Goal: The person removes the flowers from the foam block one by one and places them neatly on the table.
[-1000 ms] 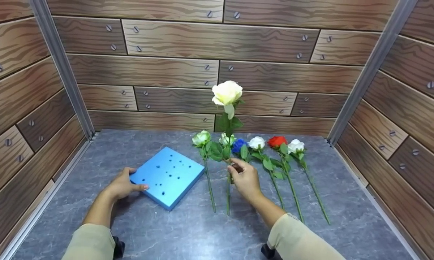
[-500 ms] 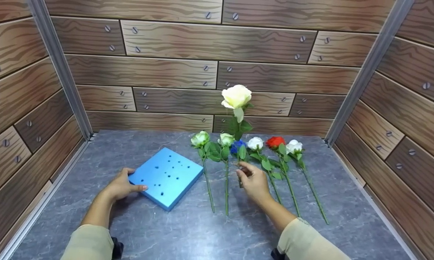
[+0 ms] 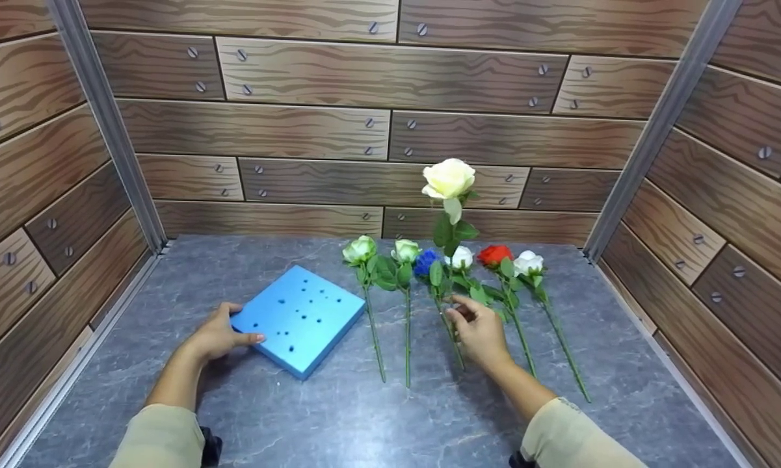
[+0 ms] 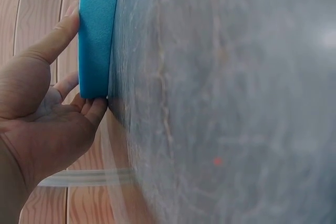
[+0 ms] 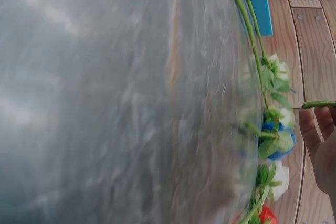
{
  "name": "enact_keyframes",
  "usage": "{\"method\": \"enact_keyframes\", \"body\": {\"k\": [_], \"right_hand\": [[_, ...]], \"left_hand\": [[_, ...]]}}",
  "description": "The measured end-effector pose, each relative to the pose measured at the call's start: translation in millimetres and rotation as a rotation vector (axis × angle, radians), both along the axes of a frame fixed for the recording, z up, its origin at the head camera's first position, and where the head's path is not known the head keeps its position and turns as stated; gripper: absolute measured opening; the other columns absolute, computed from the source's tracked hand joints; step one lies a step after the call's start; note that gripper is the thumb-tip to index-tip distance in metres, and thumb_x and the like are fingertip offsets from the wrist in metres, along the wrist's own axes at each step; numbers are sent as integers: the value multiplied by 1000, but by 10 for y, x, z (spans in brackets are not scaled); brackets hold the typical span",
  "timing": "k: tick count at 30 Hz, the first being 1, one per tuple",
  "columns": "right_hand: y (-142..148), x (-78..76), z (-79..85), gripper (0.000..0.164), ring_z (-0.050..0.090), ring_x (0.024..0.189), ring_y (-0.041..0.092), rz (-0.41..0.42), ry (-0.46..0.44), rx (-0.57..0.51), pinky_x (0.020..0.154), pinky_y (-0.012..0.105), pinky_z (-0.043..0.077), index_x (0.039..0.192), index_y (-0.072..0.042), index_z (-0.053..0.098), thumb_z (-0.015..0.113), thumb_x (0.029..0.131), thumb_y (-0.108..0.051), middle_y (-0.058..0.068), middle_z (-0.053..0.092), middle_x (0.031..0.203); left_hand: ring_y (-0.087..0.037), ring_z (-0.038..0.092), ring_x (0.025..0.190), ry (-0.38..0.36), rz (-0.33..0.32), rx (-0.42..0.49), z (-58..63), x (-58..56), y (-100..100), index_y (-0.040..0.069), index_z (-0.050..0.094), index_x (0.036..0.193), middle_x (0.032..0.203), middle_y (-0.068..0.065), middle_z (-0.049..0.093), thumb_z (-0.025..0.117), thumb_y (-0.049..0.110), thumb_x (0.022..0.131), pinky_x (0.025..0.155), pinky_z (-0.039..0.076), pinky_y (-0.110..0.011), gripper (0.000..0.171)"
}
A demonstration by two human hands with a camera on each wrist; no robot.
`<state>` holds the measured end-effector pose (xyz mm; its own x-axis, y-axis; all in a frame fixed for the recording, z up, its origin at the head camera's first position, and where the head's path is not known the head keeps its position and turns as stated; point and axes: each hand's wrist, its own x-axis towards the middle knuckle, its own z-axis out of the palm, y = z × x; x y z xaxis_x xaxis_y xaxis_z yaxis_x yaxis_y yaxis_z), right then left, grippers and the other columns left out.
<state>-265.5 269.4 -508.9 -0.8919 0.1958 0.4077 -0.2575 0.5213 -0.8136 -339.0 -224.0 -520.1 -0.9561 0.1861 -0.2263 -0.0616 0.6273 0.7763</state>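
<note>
My left hand (image 3: 216, 333) grips the near-left corner of a blue foam block (image 3: 294, 322) dotted with small holes, lying on the table. In the left wrist view the thumb presses the block's (image 4: 97, 40) top face while fingertips curl at its lower edge. My right hand (image 3: 484, 335) pinches the stem of a cream artificial rose (image 3: 450, 179), held upright over the row of flowers. Its bloom stands above the others, against the back wall. At the right edge of the right wrist view, the cut stem end (image 5: 317, 104) sticks out above the fingers.
On the grey marbled table (image 3: 338, 422) lie two pale green roses (image 3: 359, 249), a blue rose (image 3: 426, 262), a white rose (image 3: 460, 257), a red rose (image 3: 495, 254) and another white rose (image 3: 529, 262), stems toward me. Wood-patterned walls (image 3: 312, 130) enclose three sides.
My right hand has carried the upright cream rose to the right, from over the second green rose past the blue one, and slightly lower. The left hand and block stay put.
</note>
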Motion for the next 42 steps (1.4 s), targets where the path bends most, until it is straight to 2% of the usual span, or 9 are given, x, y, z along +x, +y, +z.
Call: {"method": "enact_keyframes", "body": {"k": [4, 10, 15, 25, 35, 42], "right_hand": [[81, -7, 4, 26, 67, 66, 11, -5, -39, -15, 56, 23, 59, 125, 2, 78, 75, 99, 0, 20, 78, 91], [255, -44, 33, 28, 62, 66, 2, -19, -29, 6, 56, 20, 58, 125, 6, 77, 76, 97, 3, 21, 78, 89], [450, -43, 60, 31, 65, 64, 10, -17, -90, -11, 55, 25, 60, 129, 6, 75, 74, 99, 3, 23, 77, 90], [851, 61, 79, 34, 69, 66, 15, -28, -191, 47, 57, 26, 60, 136, 6, 71, 72, 102, -2, 22, 78, 97], [1183, 143, 121, 36, 64, 66, 6, -21, -250, 36, 54, 25, 59, 138, 11, 67, 69, 104, 0, 12, 75, 89], [1342, 200, 149, 37, 67, 70, 10, -42, -272, 95, 56, 30, 62, 139, 10, 66, 68, 104, -1, 14, 76, 92]], "left_hand": [[-61, 20, 160, 4, -5, -4, 10, -12, -17, -4, 22, 165, 172, -41, 18, 88, 44, 91, 131, 23, -71, 110], [-60, 20, 160, 1, 7, -4, 7, -19, -15, -4, 22, 165, 172, -40, 18, 89, 43, 91, 131, 22, -70, 110], [-60, 21, 160, 1, 6, -3, 0, -9, -9, -4, 22, 165, 172, -40, 19, 89, 44, 91, 131, 23, -70, 111], [-60, 20, 160, 1, 8, -3, -15, -9, -23, -3, 22, 166, 172, -40, 18, 89, 44, 91, 131, 22, -70, 111], [-60, 22, 160, 14, -1, 1, -6, 1, -15, -4, 23, 165, 172, -40, 19, 89, 43, 91, 130, 25, -70, 110], [-61, 21, 160, 13, -5, 6, 15, 15, -1, -5, 22, 165, 172, -40, 18, 89, 43, 91, 130, 25, -71, 111]]}}
